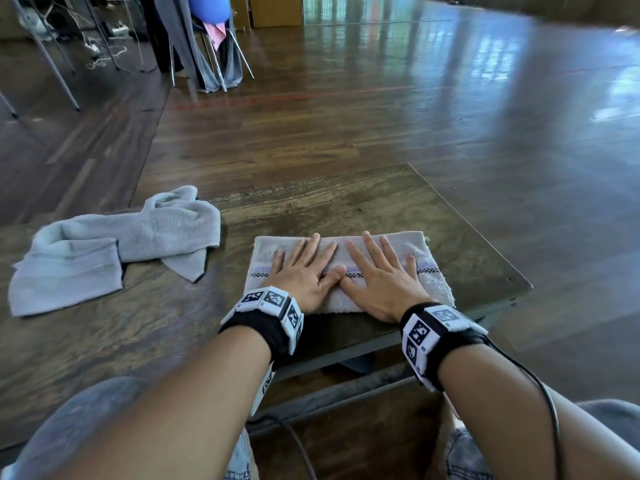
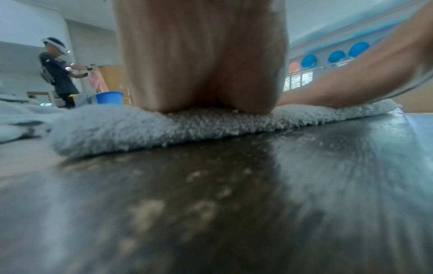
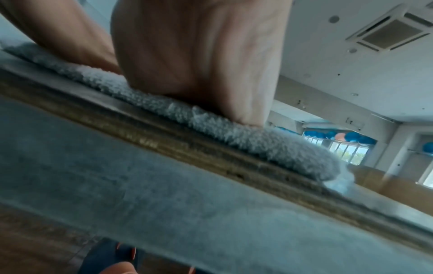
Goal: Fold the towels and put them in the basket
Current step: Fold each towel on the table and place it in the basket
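Both hands, left [image 1: 300, 271] and right [image 1: 380, 276], lie flat with fingers spread, thumbs touching, pressing down on the folded pale-grey terry towel [image 1: 429, 275] at lower centre of frame.

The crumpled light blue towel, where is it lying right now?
In the head view the crumpled light blue towel lies unfolded on the wooden table, to the left of the folded towel that both hands are pressing flat.
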`<state>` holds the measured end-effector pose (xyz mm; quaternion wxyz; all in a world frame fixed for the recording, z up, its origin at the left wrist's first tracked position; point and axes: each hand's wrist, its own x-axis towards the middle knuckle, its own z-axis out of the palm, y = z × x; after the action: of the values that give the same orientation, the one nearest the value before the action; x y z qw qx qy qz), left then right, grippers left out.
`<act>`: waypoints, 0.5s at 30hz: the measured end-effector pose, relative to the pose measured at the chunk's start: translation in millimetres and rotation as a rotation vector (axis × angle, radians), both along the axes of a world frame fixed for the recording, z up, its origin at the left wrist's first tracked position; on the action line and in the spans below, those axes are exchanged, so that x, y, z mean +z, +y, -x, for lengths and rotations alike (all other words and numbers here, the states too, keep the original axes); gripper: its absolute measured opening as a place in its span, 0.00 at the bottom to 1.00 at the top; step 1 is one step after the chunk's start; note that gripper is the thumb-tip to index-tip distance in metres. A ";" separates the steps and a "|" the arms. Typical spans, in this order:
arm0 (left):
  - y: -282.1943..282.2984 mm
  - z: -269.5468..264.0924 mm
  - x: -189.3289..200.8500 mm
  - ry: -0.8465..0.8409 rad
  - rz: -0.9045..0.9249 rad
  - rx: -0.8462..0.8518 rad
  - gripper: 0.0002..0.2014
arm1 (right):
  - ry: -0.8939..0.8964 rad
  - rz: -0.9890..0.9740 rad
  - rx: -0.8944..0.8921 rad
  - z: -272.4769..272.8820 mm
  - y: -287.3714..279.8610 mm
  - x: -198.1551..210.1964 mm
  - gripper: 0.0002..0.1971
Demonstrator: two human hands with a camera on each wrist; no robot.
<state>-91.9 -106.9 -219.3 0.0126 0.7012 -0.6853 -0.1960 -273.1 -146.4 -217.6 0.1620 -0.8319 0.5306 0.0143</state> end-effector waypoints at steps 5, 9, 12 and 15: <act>2.5 -4.9 0.7 -0.013 -0.013 0.024 0.36 | -0.027 0.077 -0.080 11.7 4.6 -0.3 0.50; 7.4 -12.3 1.5 -0.023 -0.018 0.092 0.39 | -0.032 0.119 -0.108 16.4 8.2 -0.9 0.51; 10.1 -18.5 2.6 -0.032 -0.021 0.123 0.45 | -0.032 0.130 -0.143 22.3 8.9 0.1 0.52; 10.2 -23.2 3.7 -0.018 -0.031 0.146 0.53 | -0.028 0.136 -0.173 28.6 9.7 1.0 0.54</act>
<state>-68.7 -96.7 -215.6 0.0096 0.7511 -0.6294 -0.1990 -301.7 -136.7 -216.6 0.1131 -0.7922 0.5978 -0.0476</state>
